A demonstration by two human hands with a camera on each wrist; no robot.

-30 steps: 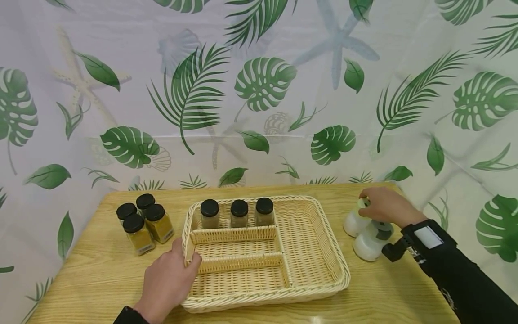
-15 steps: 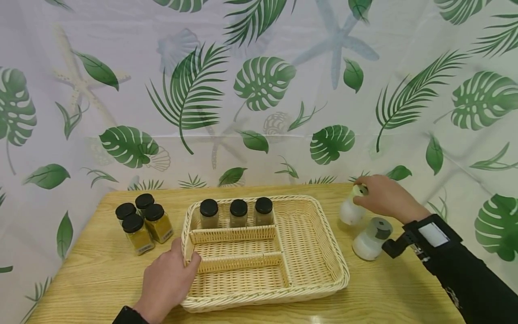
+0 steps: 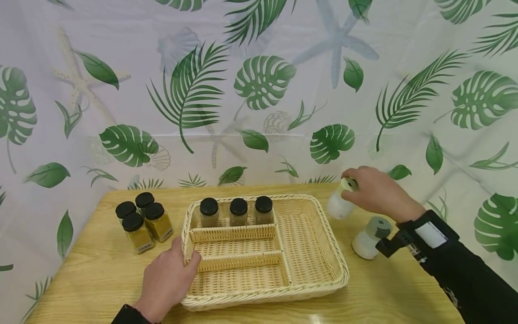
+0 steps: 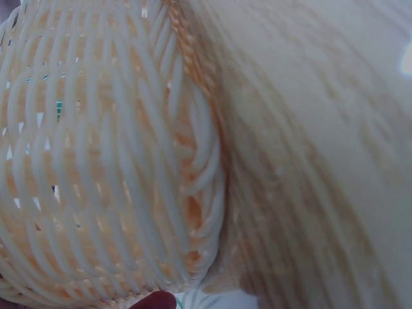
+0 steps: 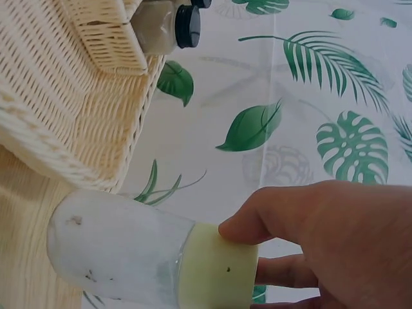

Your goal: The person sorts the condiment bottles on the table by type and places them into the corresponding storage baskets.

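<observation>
Head view looks forward and down from the near side of the desk (image 3: pixel 93 247), far enough back to fit the whole basket (image 3: pixel 301 294) plus the leafy cloth (image 3: pixel 259 45) past the far edge. Left wrist view is crazy close to the basket's woven side, mostly that and desktop. Right wrist view's turned sideways, close on the pale-capped bottle (image 5: pixel 122 248), sharing the basket's far right corner with the head view.

Soft even light, small glare on near tabletop (image 3: pixel 101 270), faint shadow at right, basket (image 4: pixel 109 161) blurred in left wrist view, right wrist view dimmer
</observation>
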